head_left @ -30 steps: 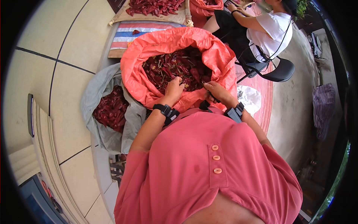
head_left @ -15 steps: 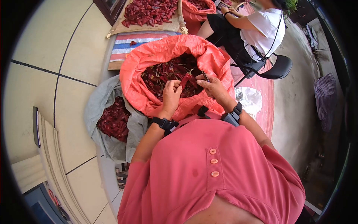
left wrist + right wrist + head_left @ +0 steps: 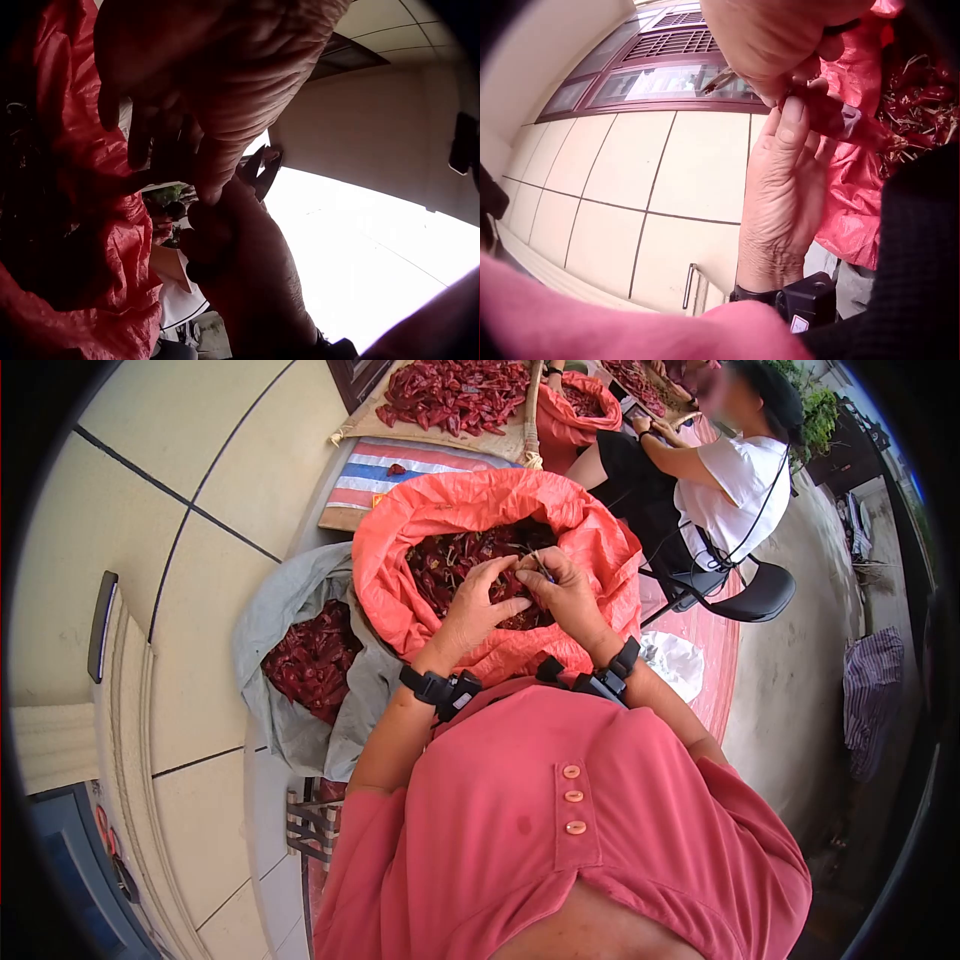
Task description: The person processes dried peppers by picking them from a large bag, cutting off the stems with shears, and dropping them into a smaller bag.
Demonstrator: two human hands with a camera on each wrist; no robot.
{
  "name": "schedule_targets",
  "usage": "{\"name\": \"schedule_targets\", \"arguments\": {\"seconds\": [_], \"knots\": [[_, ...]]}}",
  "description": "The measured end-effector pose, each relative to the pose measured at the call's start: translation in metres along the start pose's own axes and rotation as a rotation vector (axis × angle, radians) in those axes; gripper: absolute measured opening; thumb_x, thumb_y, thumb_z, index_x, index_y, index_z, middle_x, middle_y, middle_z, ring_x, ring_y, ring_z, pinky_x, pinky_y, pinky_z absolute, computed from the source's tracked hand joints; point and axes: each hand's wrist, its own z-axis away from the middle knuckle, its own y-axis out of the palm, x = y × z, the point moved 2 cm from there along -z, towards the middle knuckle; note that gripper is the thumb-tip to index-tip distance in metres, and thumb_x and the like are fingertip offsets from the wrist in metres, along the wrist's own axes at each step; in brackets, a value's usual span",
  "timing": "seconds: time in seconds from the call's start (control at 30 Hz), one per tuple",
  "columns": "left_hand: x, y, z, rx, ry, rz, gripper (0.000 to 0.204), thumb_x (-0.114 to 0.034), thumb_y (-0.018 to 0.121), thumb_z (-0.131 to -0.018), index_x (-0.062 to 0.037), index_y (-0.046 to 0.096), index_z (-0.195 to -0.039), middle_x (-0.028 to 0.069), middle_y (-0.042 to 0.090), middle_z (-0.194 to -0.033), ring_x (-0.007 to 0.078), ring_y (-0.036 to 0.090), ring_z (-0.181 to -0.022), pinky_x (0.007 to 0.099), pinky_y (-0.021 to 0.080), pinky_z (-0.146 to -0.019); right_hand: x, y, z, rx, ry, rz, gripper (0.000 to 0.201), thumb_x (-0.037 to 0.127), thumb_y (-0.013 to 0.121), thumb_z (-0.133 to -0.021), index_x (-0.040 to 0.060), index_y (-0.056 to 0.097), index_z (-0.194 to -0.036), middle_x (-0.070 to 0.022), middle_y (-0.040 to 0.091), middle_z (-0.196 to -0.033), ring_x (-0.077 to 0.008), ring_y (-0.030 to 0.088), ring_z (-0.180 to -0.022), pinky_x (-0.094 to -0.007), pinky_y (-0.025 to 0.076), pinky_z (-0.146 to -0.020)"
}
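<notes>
A dried red chili (image 3: 847, 124) is pinched between the thumb and fingers of my left hand (image 3: 478, 615); in the head view the hand hides it. My right hand (image 3: 572, 598) grips small scissors (image 3: 262, 169), whose two blades stand apart beyond the fist in the left wrist view. Both hands meet over the mouth of a red sack (image 3: 385, 575), fingertips touching or nearly so at the chili's near end. Inside the sack lie many dried chilies with pale stems (image 3: 440, 570).
A grey sack (image 3: 252, 630) with dark red chilies stands to the left. Behind are a tray (image 3: 385, 420) heaped with chilies and another red sack (image 3: 565, 430). At the right, a person in a white shirt (image 3: 740, 485) sits on a black folding chair (image 3: 755, 595).
My left hand went from among the chilies in the sack to holding one up. Since then both hands have drawn together over the sack, scissors still in the right hand.
</notes>
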Motion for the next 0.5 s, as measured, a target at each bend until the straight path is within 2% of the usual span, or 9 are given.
{"name": "schedule_targets", "arguments": {"seconds": [0.07,0.17,0.2,0.3,0.33,0.4,0.43,0.47,0.5], "knots": [[-0.014,-0.009,-0.008,0.174,-0.152,0.162,0.048,-0.022,0.074,-0.078,-0.0039,0.059,-0.120,0.0140,0.060,-0.116,0.0269,0.055,-0.111,0.0357,0.041,-0.097,0.016,0.000,-0.001,0.060,-0.129,0.214,0.007,0.001,0.066,-0.086,0.0031,0.062,-0.091,-0.0008,0.058,-0.088,-0.0102,0.056,-0.082,-0.0236,0.045,-0.073],[-0.012,-0.013,-0.014,0.219,-0.012,-0.158,0.039,-0.019,0.073,-0.081,-0.0010,0.061,-0.113,0.0106,0.061,-0.114,0.0158,0.057,-0.103,0.0311,0.046,-0.085,0.037,0.000,0.003,0.087,-0.181,0.398,0.010,0.001,0.067,-0.083,0.0026,0.061,-0.091,-0.0046,0.059,-0.091,-0.0152,0.058,-0.083,-0.0269,0.047,-0.073],[-0.013,-0.012,-0.015,0.187,0.088,-0.222,0.032,-0.018,0.072,-0.082,-0.0013,0.062,-0.107,0.0099,0.064,-0.105,0.0150,0.060,-0.093,0.0306,0.048,-0.077,0.044,0.001,0.006,0.102,-0.306,0.499,0.014,-0.001,0.067,-0.081,0.0041,0.060,-0.093,-0.0071,0.059,-0.092,-0.0198,0.060,-0.082,-0.0278,0.048,-0.072],[-0.014,-0.004,-0.011,0.203,-0.078,0.057,0.029,-0.017,0.069,-0.084,-0.0012,0.062,-0.106,0.0085,0.066,-0.091,0.0178,0.062,-0.080,0.0294,0.048,-0.072,0.065,0.003,0.013,0.102,-0.395,0.726,0.019,-0.003,0.066,-0.080,0.0051,0.059,-0.095,-0.0081,0.059,-0.093,-0.0228,0.061,-0.079,-0.0285,0.049,-0.070],[-0.016,-0.001,-0.011,0.176,-0.040,0.034,0.027,-0.017,0.068,-0.084,-0.0010,0.062,-0.105,0.0092,0.065,-0.087,0.0194,0.062,-0.076,0.0298,0.048,-0.070,0.065,0.002,0.013,0.060,-0.456,0.714,0.016,-0.002,0.064,-0.084,0.0045,0.057,-0.097,-0.0039,0.058,-0.089,-0.0177,0.060,-0.074,-0.0262,0.048,-0.064],[-0.022,0.005,-0.010,0.121,0.033,-0.010,0.024,-0.016,0.066,-0.086,-0.0008,0.062,-0.104,0.0106,0.064,-0.079,0.0226,0.061,-0.068,0.0305,0.048,-0.065,0.051,0.001,0.013,0.007,-0.247,0.407,0.011,0.000,0.062,-0.088,0.0038,0.056,-0.096,-0.0003,0.057,-0.086,-0.0130,0.057,-0.073,-0.0245,0.047,-0.062],[-0.026,0.006,-0.009,0.109,0.044,-0.035,0.020,-0.015,0.066,-0.086,0.0000,0.060,-0.098,0.0138,0.062,-0.077,0.0276,0.060,-0.068,0.0337,0.047,-0.063,0.047,0.001,0.013,-0.017,-0.142,0.254,0.009,0.001,0.061,-0.089,0.0035,0.056,-0.096,0.0015,0.056,-0.085,-0.0106,0.056,-0.073,-0.0236,0.046,-0.060],[-0.032,0.006,-0.007,0.096,0.054,-0.059,0.018,-0.014,0.065,-0.085,0.0008,0.058,-0.092,0.0171,0.060,-0.075,0.0326,0.060,-0.068,0.0370,0.046,-0.062,0.043,0.002,0.015,-0.028,-0.070,0.082,0.005,0.009,0.058,-0.094,0.0046,0.055,-0.096,0.0049,0.051,-0.077,-0.0046,0.048,-0.064,-0.0204,0.039,-0.052],[-0.039,0.005,-0.007,0.084,0.064,-0.083,0.017,-0.013,0.064,-0.085,0.0015,0.056,-0.086,0.0204,0.058,-0.073,0.0375,0.059,-0.068,0.0403,0.045,-0.061,0.046,0.001,0.015,-0.013,0.031,-0.033,0.005,0.009,0.057,-0.095,0.0053,0.055,-0.096,0.0043,0.049,-0.074,-0.0043,0.046,-0.061,-0.0204,0.037,-0.050]]}}
